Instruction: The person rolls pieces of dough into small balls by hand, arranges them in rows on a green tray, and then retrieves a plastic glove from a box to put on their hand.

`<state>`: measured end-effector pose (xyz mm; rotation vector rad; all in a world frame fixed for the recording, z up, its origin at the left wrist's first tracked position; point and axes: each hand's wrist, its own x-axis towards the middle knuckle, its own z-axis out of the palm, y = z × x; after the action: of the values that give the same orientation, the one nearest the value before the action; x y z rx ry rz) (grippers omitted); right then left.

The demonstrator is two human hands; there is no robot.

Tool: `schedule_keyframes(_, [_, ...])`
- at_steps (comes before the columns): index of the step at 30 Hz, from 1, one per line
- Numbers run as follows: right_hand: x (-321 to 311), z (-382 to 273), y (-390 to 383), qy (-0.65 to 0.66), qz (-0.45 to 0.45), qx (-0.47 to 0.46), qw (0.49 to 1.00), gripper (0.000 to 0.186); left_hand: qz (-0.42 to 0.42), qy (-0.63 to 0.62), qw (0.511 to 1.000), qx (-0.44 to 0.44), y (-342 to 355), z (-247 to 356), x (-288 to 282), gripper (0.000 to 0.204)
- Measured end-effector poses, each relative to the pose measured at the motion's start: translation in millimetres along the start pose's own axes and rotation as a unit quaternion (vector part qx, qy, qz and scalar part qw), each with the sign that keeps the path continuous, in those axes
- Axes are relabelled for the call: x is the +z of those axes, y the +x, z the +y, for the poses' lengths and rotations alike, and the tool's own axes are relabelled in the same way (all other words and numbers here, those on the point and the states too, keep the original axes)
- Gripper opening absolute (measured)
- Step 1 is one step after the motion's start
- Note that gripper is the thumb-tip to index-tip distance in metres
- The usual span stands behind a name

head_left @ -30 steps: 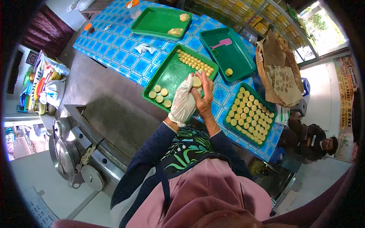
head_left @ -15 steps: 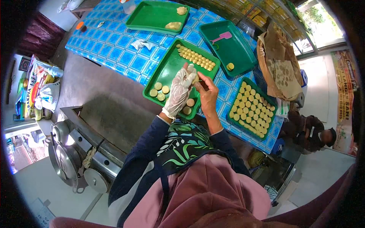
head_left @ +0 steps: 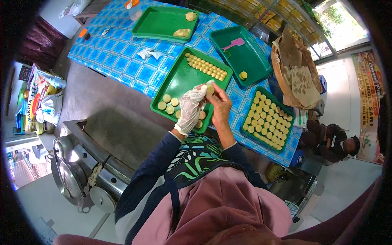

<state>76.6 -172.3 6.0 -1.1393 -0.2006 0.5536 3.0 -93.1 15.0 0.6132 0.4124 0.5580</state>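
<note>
My left hand (head_left: pixel 192 105), in a thin white glove, and my bare right hand (head_left: pixel 221 107) meet over the near part of a green tray (head_left: pixel 176 79). Between their closed fingers is a small pale yellow dough piece (head_left: pixel 210 89), partly covered by the fingertips. Rows of small dough balls (head_left: pixel 206 67) line the far side of this tray. Several flat round dough pieces (head_left: pixel 162 105) lie at its near left, some of them hidden behind my gloved hand.
To the right, a green tray (head_left: pixel 247 135) holds rows of round dough pieces. Behind it, another tray (head_left: pixel 254 57) has a pink spatula (head_left: pixel 234 43) and stacked dough rounds (head_left: pixel 243 75). A far tray (head_left: pixel 153 22) carries dough lumps. A crumpled white cloth (head_left: pixel 149 53) lies on the blue checked tablecloth.
Both hands have come slightly nearer to me, with the dough piece still between them. It now shows more plainly above the fingertips. The whole view has shifted a little.
</note>
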Motion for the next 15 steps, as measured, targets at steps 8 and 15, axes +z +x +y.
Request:
schedule_keyframes(8, [-14, -11, 3, -0.148, -0.074, -0.021, 0.986, 0.038, 0.029, 0.119, 0.992, 0.042, 0, -4, -1, 0.025])
schedule_keyframes(15, [-28, -28, 13, -0.135, -0.150, 0.041, 0.979, 0.038, -0.005, -0.076, 0.987, -0.140, -1, 10, -1, 0.017])
